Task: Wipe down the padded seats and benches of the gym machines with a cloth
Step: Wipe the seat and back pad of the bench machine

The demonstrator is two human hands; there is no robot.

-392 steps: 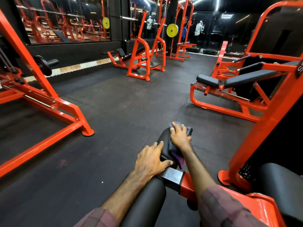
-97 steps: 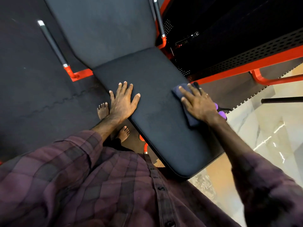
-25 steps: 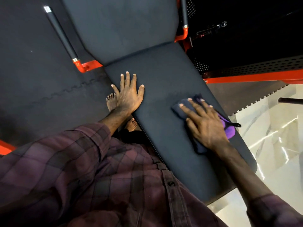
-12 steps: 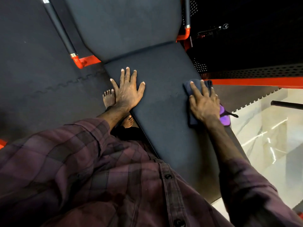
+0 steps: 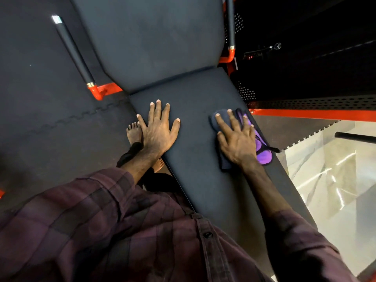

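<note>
Head view looks down on the cloth [image 5: 262,153], dark with a purple side, lying flat at the right edge of the black padded seat [image 5: 195,176]. Right hand [image 5: 237,141] presses on it, fingers straight and spread, gripping nothing. Left hand [image 5: 158,131] rests flat at the seat's left edge, fingers splayed. Backrest pad [image 5: 150,41] adjoins the seat's far end; bare feet [image 5: 134,133] stand on the rubber floor [image 5: 44,110].

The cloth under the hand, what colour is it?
Dark grey with bright purple, the cloth in the head view.
</note>
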